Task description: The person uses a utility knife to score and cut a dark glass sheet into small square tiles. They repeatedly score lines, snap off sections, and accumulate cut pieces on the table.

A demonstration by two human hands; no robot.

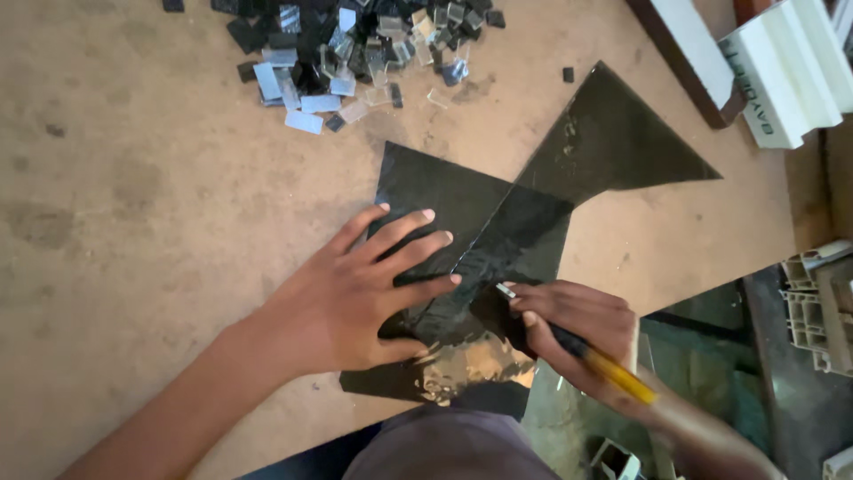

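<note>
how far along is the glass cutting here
Done: a pile of small cut pieces lies at the top of the table. In hand: the left hand presses on the dark sheet while the right hand runs a cutter along it. Left: most of that sheet and a triangular offcut are uncut.

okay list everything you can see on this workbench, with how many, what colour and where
glass sheet: one, dark, centre, under the left hand
glass triangle: one, dark, laid over the sheet, pointing right
glass offcuts: a pile, too many to count, black and clear, top centre
profiles: white, count unclear, top right corner
workbench: one, tan, dusty
cutter: one, yellow handle, in the right hand
left hand: flat on the sheet
right hand: gripping the cutter
</note>
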